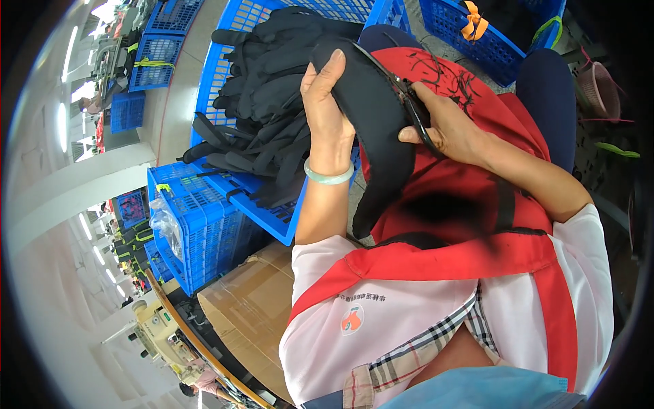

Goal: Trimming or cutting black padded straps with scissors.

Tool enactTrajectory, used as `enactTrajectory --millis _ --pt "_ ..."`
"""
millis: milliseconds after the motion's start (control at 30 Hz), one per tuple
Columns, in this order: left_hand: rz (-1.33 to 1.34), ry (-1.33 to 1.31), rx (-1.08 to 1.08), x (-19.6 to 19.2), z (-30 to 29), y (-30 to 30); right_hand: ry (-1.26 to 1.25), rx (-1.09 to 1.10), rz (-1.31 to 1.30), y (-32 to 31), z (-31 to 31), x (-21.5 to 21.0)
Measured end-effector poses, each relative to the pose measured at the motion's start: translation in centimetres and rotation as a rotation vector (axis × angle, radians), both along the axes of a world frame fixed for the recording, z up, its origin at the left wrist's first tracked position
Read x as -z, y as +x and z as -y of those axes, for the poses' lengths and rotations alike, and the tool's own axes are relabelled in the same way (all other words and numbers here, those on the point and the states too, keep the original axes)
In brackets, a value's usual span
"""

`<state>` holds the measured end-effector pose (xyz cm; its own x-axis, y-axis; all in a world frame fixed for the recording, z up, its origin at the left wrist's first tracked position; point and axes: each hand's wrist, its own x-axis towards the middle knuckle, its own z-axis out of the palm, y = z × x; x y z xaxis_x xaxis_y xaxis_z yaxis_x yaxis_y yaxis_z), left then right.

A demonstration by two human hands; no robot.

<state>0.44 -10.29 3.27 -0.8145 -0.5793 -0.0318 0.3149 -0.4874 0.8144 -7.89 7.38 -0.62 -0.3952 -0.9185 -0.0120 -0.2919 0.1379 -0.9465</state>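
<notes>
We've got our left hand (327, 112) pinching the black strap (378, 129), right hand (446, 126) closed on the scissors (412, 109). Blades sit close to our fingers (332, 68), so a slip could nick them or cut the strap wrong.

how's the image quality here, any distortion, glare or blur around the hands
Head view: strong fisheye bending, black vignette at the rim; ceiling lights on the left edge are blown out; the left hand, right hand and black padded strap are sharp and evenly lit; the small scissors blend into dark fabric.
</notes>
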Motion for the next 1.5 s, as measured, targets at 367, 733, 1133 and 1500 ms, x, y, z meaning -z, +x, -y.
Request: enactTrajectory --millis 367,733,1133,1500 --pt "0.003 0.036 -0.014 0.0 -0.5 -0.3 -0.034 0.033 0.629 -0.2 -0.6 0.5" --pt "-0.002 0.023 -0.027 -0.2 -0.8 -0.4 0.036 0.028 0.115 0.1 -0.8 0.3" --pt "0.004 0.027 0.007 0.0 -1.1 -0.4 -0.056 0.022 0.473 -0.4 -0.7 -0.5" --pt "0.076 -0.367 0.208 2.1 -3.1 -2.4 -0.156 0.193 0.105 -6.0 0.5 -2.3"
